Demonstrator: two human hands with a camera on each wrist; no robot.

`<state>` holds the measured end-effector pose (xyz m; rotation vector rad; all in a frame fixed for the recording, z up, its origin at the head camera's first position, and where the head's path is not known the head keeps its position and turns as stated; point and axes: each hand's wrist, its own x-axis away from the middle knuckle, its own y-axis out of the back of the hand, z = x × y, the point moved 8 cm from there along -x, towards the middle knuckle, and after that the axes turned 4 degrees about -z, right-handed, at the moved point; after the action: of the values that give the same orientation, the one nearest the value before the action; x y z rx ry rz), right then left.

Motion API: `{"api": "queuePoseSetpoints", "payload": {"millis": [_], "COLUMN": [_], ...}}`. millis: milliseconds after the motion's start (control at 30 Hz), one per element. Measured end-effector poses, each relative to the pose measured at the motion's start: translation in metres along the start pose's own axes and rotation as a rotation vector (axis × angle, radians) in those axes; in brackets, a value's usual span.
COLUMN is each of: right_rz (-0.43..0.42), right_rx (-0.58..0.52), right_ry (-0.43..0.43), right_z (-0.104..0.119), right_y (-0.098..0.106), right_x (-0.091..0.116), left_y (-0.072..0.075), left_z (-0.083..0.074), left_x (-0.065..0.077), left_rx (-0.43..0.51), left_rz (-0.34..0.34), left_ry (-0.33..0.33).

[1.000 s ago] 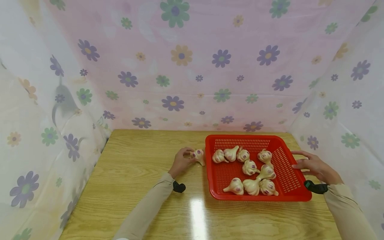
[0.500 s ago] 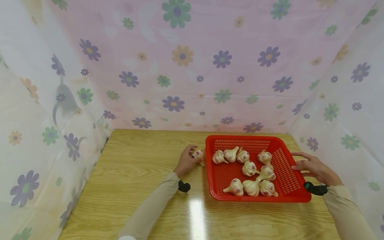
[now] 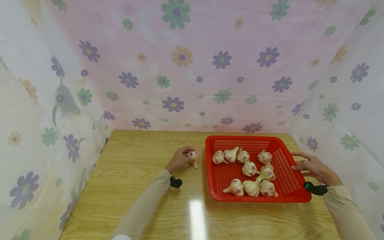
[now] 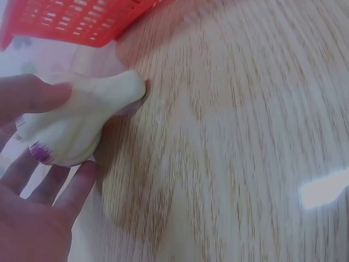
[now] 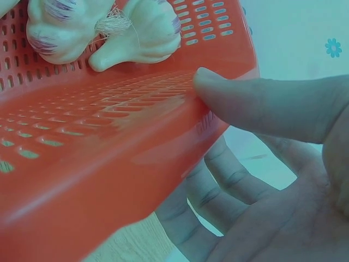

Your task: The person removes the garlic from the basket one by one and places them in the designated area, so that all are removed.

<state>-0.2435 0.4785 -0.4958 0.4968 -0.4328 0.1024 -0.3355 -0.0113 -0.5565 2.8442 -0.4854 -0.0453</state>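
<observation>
My left hand (image 3: 180,159) holds a garlic bulb (image 3: 193,158) low over the wooden table, left of the red basket (image 3: 211,180). In the left wrist view the thumb lies across the bulb (image 4: 76,120) and the other fingers are against its far side; its neck points away from the palm. Whether the bulb touches the wood, I cannot tell. My right hand (image 3: 316,168) grips the basket's right rim. In the right wrist view its thumb (image 5: 262,103) presses on the red rim (image 5: 152,158), with the fingers curled under the outside. Several more garlic bulbs (image 3: 250,168) lie in the basket.
The wooden table (image 3: 144,150) extends left of and in front of the basket. A flowered curtain (image 3: 192,66) hangs behind the table and along both sides. Light glares off the wood near the front.
The left hand first leaned in toward the basket around the garlic bulb, then drew back leftward with it, widening the gap to the basket. The right hand and basket have stayed put.
</observation>
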Motion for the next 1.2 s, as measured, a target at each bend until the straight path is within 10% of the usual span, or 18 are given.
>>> {"api": "queuePoseSetpoints", "payload": {"millis": [1200], "right_rz": [0.013], "right_rx": [0.009], "right_ry": [0.027], "right_z": [0.002], "right_y": [0.001], "right_x": [0.0], "left_y": [0.011], "left_z": [-0.019], "left_x": [0.008], "left_rx": [-0.056], "left_rz": [-0.07], "left_ry": [-0.036]}}
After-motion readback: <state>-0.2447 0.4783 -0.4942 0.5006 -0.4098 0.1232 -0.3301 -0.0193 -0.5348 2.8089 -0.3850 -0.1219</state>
